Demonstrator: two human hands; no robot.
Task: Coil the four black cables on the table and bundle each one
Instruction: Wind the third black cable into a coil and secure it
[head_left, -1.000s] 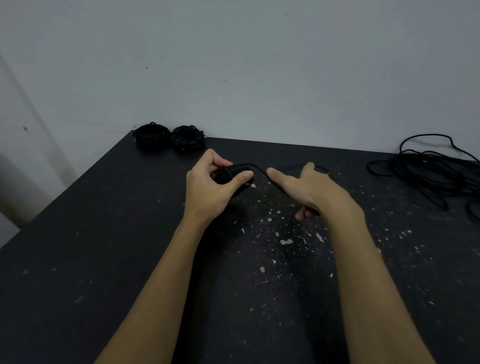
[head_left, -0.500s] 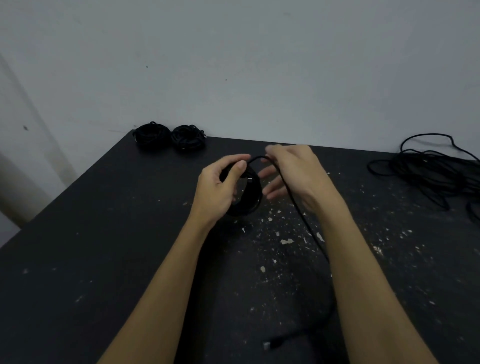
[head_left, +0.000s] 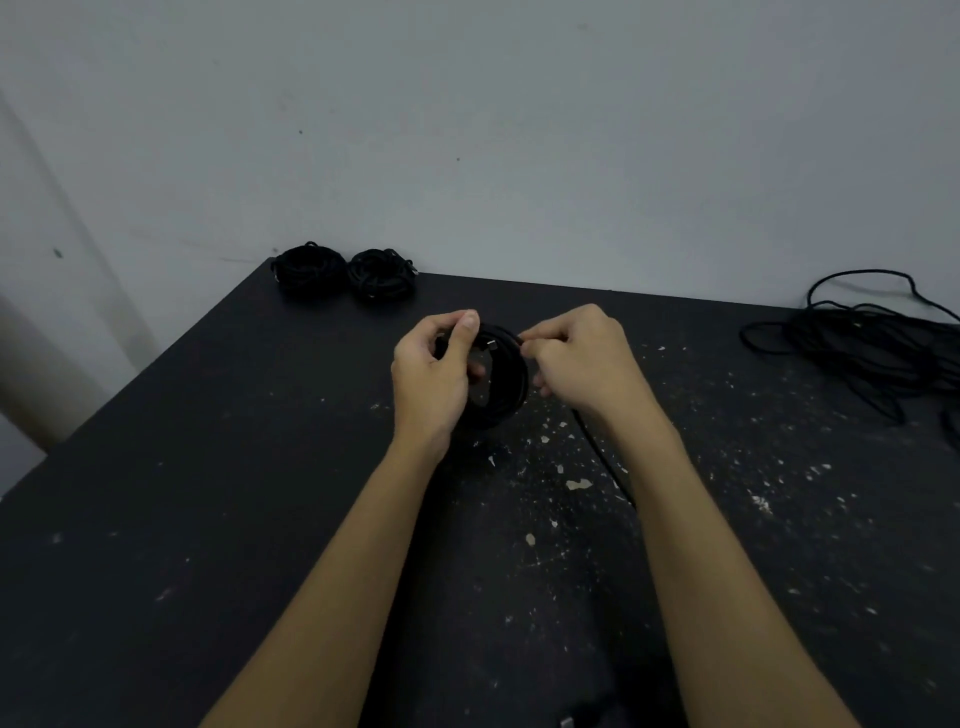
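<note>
A black cable coil (head_left: 503, 387) stands upright above the middle of the black table (head_left: 208, 467). My left hand (head_left: 434, 376) grips its left side, thumb over the top. My right hand (head_left: 582, 361) pinches the cable strand at the coil's upper right. The loose tail (head_left: 602, 457) runs from under my right wrist toward me, and its plug end (head_left: 567, 721) shows at the bottom edge. Two bundled coils (head_left: 310, 271) (head_left: 382, 274) lie at the far left corner. A loose tangled cable (head_left: 872, 343) lies at the far right.
The table stands against a grey wall (head_left: 519, 130). Its left edge runs diagonally, with floor beyond. White paint flecks (head_left: 576, 483) dot the surface near my right arm.
The coil has grown by a loop. My right hand has closed in on the coil's top right, fingers curled on the strand. The tail's plug has slid nearer to me, toward the bottom edge.
</note>
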